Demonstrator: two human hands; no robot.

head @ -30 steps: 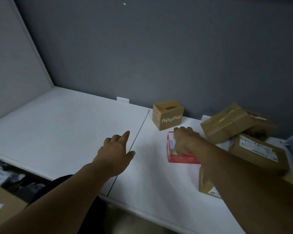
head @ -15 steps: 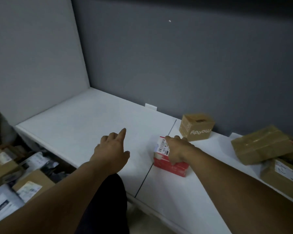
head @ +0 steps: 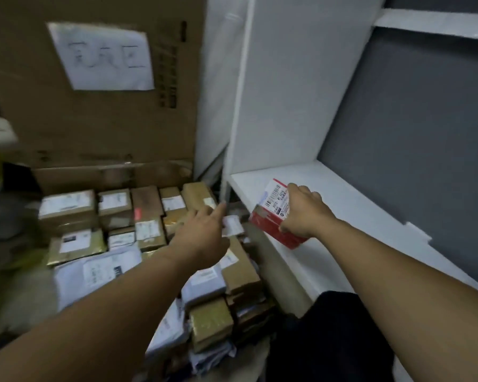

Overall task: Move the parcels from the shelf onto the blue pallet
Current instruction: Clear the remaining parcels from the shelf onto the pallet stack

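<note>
Gripping a red parcel [head: 277, 219], white barcode label, right hand [head: 305, 213]

The single wide-angle camera, worn on the person's head, is looking forward and down from close range, facing the left end of the white shelf [head: 342, 183] and taking in the stacked parcels [head: 146, 205] lying beside and below it.
</note>
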